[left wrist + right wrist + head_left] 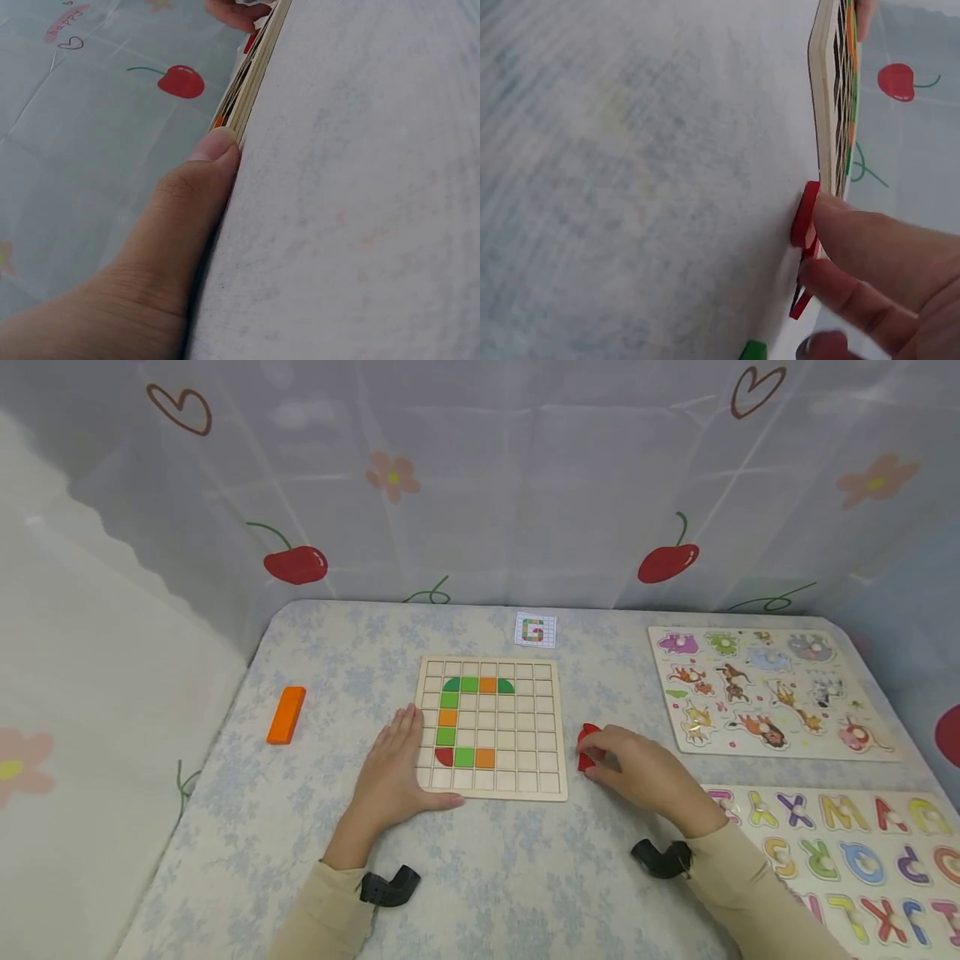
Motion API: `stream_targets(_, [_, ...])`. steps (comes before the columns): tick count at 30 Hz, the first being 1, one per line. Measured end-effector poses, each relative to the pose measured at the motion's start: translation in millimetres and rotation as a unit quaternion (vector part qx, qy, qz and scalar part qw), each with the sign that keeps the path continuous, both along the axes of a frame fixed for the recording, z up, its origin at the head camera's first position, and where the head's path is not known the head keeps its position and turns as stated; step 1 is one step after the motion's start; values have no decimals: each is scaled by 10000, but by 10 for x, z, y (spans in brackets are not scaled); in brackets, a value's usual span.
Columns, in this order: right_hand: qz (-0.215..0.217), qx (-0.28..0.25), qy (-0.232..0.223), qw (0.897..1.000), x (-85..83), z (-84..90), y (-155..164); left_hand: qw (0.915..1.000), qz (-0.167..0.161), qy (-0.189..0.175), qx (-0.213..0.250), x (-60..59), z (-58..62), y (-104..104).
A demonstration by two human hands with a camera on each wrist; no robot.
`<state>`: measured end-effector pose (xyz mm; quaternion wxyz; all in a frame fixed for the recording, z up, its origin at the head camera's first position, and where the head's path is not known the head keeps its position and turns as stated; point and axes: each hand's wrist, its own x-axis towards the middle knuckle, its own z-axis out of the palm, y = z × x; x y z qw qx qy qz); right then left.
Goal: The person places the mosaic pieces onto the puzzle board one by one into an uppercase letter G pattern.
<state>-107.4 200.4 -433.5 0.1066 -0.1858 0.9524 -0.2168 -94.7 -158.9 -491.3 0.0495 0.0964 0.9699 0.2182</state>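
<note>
A wooden grid board lies in the middle of the table, with green, orange and red tiles set in its left part in a curved shape. My left hand lies flat beside the board's left edge, its thumb against the board's side. To the right of the board, my right hand pinches red tiles that lie on the cloth; its fingers touch a red piece. A green tile shows at the right wrist view's bottom edge.
An orange block lies at the left. A small pattern card sits behind the board. An animal peg puzzle and a letter puzzle fill the right side. A curtain with cherries hangs behind the table.
</note>
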Motion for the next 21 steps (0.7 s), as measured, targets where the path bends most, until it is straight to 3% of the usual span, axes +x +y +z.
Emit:
stream_targets(3, [234,-51,-148,9996,2,3,12,10000,-2,22,-10,2,-5,-2])
stream_targets(13, [131,117,-371,9992,1,42,67,9999,13,100,134,28,11,-4])
stream_targets(21, [92,-408,-556,9976,11,11,61,9999,19,18,102,14,16,-2])
